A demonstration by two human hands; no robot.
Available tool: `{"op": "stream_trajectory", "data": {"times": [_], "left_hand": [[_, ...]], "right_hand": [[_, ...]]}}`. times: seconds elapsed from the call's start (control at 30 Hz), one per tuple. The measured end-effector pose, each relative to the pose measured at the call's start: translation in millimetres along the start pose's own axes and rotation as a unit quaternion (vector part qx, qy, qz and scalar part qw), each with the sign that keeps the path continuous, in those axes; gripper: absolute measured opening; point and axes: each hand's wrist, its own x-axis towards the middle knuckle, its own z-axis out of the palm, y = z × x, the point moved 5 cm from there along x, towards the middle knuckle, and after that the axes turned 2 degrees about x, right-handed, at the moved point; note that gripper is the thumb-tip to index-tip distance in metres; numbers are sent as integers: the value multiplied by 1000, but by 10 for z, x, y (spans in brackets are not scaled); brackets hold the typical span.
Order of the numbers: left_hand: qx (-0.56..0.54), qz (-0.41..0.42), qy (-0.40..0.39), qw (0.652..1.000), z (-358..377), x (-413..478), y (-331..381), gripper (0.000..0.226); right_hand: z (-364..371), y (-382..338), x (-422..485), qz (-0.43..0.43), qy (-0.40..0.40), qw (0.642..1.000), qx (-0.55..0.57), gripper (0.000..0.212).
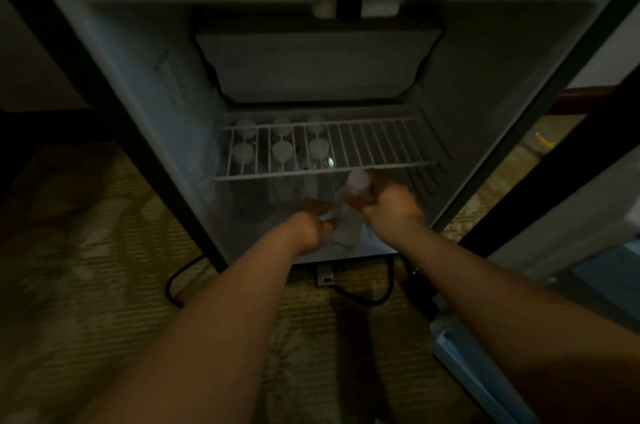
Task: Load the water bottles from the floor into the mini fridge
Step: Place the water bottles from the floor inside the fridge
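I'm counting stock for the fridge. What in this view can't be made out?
Head view:
- Bottles under the wire shelf: count unclear, dim, barred by the shelf.
- Held bottle: label blurred, its sides covered by the left hand and right hand.
- Fridge door: cut off by the right edge.

One head cam, wide-angle. Sits close in front of the open fridge [138, 84], facing forward and down into it; fridge fills most of frame, carpet [86, 285] at bottom and left.
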Motion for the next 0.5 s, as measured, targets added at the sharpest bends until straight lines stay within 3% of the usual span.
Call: {"op": "stream_trajectory", "data": {"times": [0.23,0.33,0.4,0.5], "left_hand": [[-203,-25,32,978,232,219,-64,45],[-303,-49,55,950,338,289,-103,41],[-329,-75,63,939,436,323,-137,39],[-300,-61,68,950,484,363,-127,41]], "right_hand": [[152,230,198,54,39,993,100,34],[204,230,231,55,40,995,66,40],[219,214,204,52,45,995,70,41],[229,214,273,62,40,995,70,38]]}}
